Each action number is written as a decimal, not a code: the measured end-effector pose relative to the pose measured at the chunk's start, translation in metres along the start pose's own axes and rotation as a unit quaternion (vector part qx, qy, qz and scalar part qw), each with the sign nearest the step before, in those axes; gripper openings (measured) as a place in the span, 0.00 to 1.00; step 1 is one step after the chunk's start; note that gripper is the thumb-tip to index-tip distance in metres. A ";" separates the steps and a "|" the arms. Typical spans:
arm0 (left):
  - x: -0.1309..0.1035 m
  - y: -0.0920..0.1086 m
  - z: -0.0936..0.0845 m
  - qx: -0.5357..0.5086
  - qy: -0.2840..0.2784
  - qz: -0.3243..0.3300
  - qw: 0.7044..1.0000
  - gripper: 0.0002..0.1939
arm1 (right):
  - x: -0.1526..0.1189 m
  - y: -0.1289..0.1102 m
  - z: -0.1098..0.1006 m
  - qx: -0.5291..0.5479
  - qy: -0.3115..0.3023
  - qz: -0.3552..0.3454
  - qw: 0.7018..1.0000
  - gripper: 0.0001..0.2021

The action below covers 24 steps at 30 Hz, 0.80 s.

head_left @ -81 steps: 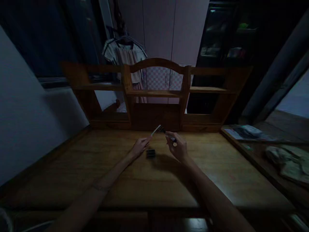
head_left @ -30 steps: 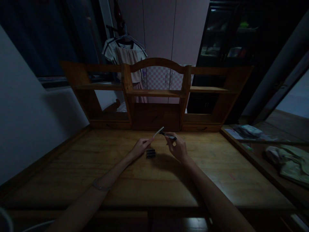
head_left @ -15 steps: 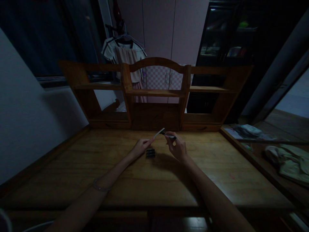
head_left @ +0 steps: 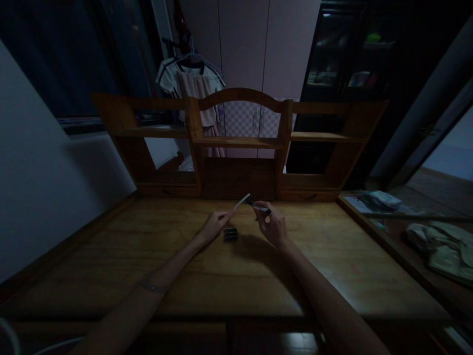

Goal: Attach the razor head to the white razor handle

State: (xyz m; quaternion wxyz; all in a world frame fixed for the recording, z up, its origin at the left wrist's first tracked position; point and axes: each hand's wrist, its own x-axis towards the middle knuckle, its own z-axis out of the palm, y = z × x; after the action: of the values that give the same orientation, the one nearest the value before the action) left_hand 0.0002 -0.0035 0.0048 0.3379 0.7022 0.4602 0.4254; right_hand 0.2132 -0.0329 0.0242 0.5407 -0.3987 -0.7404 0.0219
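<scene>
Fingers of the L hand [head_left: 214,225] pinch 1 slim pale stick [head_left: 243,200], tilted upward; those of the R hand [head_left: 274,228] grip 1 slim dark tool [head_left: 263,209], its tip near the stick's upper end, contact unclear. Below, on the wooden tabletop [head_left: 166,236], lie small dark pieces [head_left: 230,234], approx. 3, too dim to be sure. 1 bracelet [head_left: 153,287] circles the L forearm.

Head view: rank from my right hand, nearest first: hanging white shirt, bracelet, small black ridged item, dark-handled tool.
From the right hand:
1. Dark-handled tool: in its fingers
2. Small black ridged item: on desk, to its left
3. Bracelet: left forearm
4. Hanging white shirt: behind the shelf unit
</scene>
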 end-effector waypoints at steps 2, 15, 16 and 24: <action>0.000 0.000 0.000 0.004 0.005 -0.004 1.000 0.26 | 0.000 0.000 0.000 -0.002 -0.001 0.002 1.000 0.11; -0.001 0.002 0.002 0.017 0.008 0.004 1.000 0.26 | -0.001 0.001 0.002 -0.006 -0.006 -0.004 1.000 0.11; -0.001 0.002 0.001 0.020 0.013 0.005 1.000 0.25 | -0.001 0.001 0.002 -0.006 -0.004 -0.004 1.000 0.11; 0.001 -0.002 -0.001 0.020 -0.012 0.027 0.999 0.25 | -0.001 0.000 0.001 -0.010 0.009 -0.001 1.000 0.11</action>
State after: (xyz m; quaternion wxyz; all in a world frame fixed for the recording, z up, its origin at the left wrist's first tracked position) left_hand -0.0008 -0.0019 0.0036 0.3175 0.7259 0.4452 0.4172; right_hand 0.2128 -0.0330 0.0226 0.5433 -0.4036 -0.7361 0.0105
